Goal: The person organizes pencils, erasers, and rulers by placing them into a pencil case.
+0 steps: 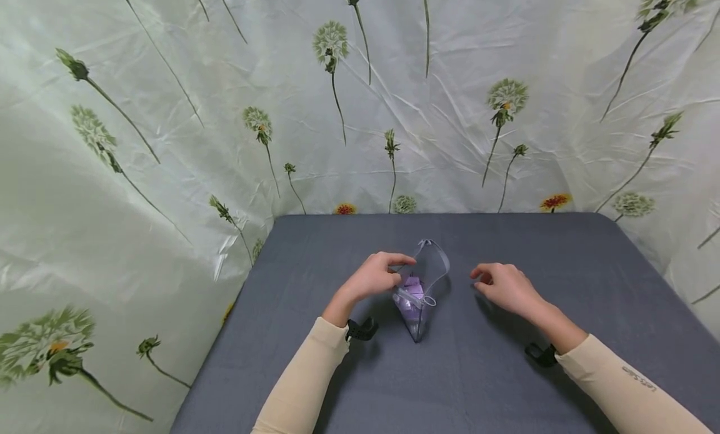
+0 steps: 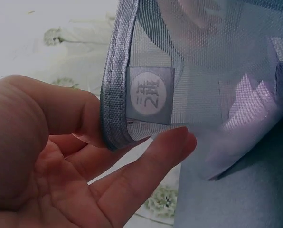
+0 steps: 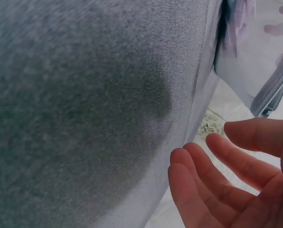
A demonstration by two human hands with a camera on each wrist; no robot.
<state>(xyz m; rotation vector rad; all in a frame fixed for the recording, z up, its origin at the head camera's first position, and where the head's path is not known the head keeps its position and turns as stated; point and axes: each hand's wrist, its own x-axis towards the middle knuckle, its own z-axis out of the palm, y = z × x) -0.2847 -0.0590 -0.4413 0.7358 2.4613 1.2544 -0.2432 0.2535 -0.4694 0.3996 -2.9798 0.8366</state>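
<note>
A see-through mesh zip pouch (image 1: 416,326) with grey trim stands gaping on the table, its mouth spread wide and a small ring at its near edge. Purple packets (image 1: 413,287) lie inside it. My left hand (image 1: 372,275) holds the pouch's left rim between thumb and fingers. Close up in the left wrist view, the trim (image 2: 115,90) runs between them, beside a square grey label (image 2: 150,95) with a round white print. To the right of the pouch, my right hand (image 1: 506,288) hovers over the table with fingers loosely bent and nothing in them.
The dark grey tabletop (image 1: 461,384) spreads under both arms. Behind it and at the left hangs a pale curtain (image 1: 427,121) printed with dandelions. Black wrist cameras (image 1: 362,329) are worn under both wrists, below cream sleeves (image 1: 304,378).
</note>
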